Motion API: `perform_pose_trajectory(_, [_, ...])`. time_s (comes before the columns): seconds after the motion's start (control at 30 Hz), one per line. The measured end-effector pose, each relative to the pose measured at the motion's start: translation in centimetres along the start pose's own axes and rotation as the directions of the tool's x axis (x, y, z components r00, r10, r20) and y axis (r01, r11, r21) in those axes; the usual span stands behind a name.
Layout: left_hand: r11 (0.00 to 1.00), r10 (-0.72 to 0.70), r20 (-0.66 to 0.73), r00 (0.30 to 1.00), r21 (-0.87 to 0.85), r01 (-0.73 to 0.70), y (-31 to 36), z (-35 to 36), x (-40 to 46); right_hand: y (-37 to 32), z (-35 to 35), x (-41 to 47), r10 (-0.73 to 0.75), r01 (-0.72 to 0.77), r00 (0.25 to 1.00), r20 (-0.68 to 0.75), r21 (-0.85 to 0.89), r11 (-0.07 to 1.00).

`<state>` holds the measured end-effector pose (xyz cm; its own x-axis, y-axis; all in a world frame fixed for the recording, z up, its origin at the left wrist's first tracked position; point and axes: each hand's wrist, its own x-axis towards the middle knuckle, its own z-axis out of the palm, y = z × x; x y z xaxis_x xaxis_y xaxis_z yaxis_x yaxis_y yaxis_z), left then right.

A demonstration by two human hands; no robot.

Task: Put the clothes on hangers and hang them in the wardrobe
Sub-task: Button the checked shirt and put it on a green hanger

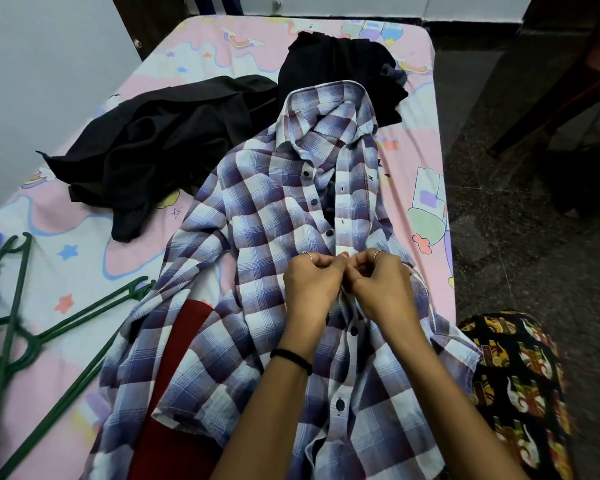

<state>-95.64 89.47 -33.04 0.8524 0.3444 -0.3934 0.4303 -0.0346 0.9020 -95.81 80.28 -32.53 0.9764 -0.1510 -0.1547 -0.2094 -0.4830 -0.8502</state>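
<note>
The bed (84, 209) is narrow, and its right edge drops to the dark floor (520, 216) just right of the fingers, so there is little bare sheet on that side; to their left the sheet runs out wide towards the wall. The shirt (267, 209) lies face up along the bed, collar beyond the fingers and hem towards the person, its right sleeve reaching the mattress edge. Both hands meet on the button strip partway down the front: the left hand (310, 285) and the right hand (381, 285) have fingertips curled and pinched on the cloth, knuckles almost touching, with open buttons beyond them and fastened ones nearer the person. Far left of the fingers, green hangers (14, 327) lie in a loose heap on the sheet, one long arm touching the shirt's left sleeve. Beyond the fingers, a black garment (146, 150) sprawls left of the collar and another dark pile (336, 60) sits past it. A red cloth (181, 341) shows under the shirt, left of the wrists.
</note>
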Motion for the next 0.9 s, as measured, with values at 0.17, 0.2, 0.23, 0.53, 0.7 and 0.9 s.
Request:
perform_pose_trajectory(0.17, [1.0, 0.008, -0.086, 0.996, -0.016, -0.009, 0.2, 0.4, 0.2, 0.3, 0.8, -0.9, -0.06, 0.062, 0.991, -0.117, 0.01, 0.998])
perform_pose_trajectory(0.2, [1.0, 0.023, -0.1, 0.995, -0.011, -0.025, 0.1, 0.5, 0.2, 0.4, 0.8, -1.0, -0.061, 0.065, 0.989, -0.133, 0.02, 0.998])
perform_pose_trajectory(0.23, [0.999, 0.034, -0.114, 0.993, -0.007, -0.035, 0.0, 0.6, 0.2, 0.4, 0.9, -1.1, -0.063, 0.069, 0.987, -0.148, 0.036, 0.997])
perform_pose_trajectory(0.53, [0.988, 0.065, -0.12, 0.991, -0.132, -0.081, -0.6, 0.9, -0.1, 1.1, 1.0, -0.6, 0.099, -0.073, 0.995, -0.031, 0.463, 0.884])
perform_pose_trajectory(0.7, [0.982, 0.066, -0.02, 0.998, -0.177, -0.069, -0.5, 0.4, 0.1, 0.3, -0.7, 0.4, 0.267, -0.459, 0.888, 0.374, 0.755, 0.468])
perform_pose_trajectory(0.9, [0.983, 0.161, 0.083, 0.983, 0.074, -0.167, -0.7, 0.2, 0.7, 0.9, -1.5, 3.9, 0.158, -0.205, 0.973, 0.167, 0.317, 0.926])
